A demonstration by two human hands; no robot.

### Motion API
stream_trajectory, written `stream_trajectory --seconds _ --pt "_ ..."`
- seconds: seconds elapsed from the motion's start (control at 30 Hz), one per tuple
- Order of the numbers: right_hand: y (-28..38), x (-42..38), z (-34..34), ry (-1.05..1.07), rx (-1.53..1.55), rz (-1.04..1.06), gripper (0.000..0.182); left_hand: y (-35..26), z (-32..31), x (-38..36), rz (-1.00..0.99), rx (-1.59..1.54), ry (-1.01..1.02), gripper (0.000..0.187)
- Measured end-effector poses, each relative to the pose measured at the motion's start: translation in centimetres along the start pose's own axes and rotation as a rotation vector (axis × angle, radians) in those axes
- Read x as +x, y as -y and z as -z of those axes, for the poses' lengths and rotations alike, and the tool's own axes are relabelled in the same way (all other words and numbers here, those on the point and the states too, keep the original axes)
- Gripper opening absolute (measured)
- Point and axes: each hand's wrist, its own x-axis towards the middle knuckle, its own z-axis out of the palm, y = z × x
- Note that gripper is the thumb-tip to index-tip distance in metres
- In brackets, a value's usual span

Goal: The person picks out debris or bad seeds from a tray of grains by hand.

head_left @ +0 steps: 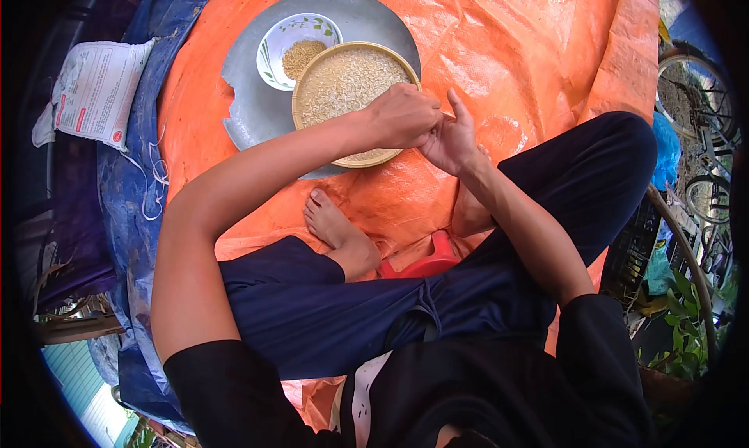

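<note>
My left hand (402, 116) is closed, its fingertips meeting my right hand over the right edge of a round woven basket (415, 72). Whatever those fingers pinch is too small or hidden to make out. Palm up, my right hand (451, 142) has its thumb stretched out; its other fingers are partly covered by the left hand. Pale grain (343, 85) is spread across the basket. Behind it, a white bowl (273, 46) with a green leaf pattern holds browner grain (303, 56). Both vessels rest on a large round grey metal tray (242, 65) with a broken left edge.
An orange tarp (515, 42) covers the ground, with a blue tarp (129, 214) along its left. A white printed sack (101, 89) lies at the left. Between my legs is a red plastic stool (429, 262). Bicycles (698, 97) and plants (685, 323) are at the right.
</note>
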Motion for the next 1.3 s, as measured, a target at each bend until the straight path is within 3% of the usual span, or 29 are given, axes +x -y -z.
stream_trajectory --seconds 0.43,0.53,0.63,0.7,0.8,0.9,1.13,1.3 --pt "0.1 0.4 0.2 -0.065 0.012 0.042 0.074 0.7 2.4 0.4 0.026 -0.08 0.042 0.01" --pt "0.2 0.9 1.1 0.273 0.246 -0.032 0.074 1.0 2.8 0.7 0.036 -0.107 0.08 0.011" --pt "0.0 0.1 -2.1 -0.236 0.034 0.039 0.07 1.8 3.6 1.1 0.096 -0.169 0.069 0.012" --pt "0.1 0.1 -2.2 -0.265 -0.093 -0.027 0.067 3.2 4.2 1.1 0.167 -0.226 -0.002 0.014" --pt "-0.1 0.2 -1.4 -0.375 -0.313 -0.145 0.055 5.9 5.3 0.6 0.411 -0.266 0.135 0.017" --pt "-0.6 0.2 -0.6 -0.465 -0.457 -0.225 0.049 9.6 3.8 -1.9 0.506 -0.124 0.307 0.02" --pt "-0.4 0.4 -0.6 -0.45 -0.421 -0.151 0.049 13.0 1.5 -7.9 0.56 0.1 0.412 0.019" --pt "-0.5 0.4 -1.0 -0.406 -0.422 -0.16 0.05 14.1 1.5 -9.7 0.515 0.128 0.409 0.008"
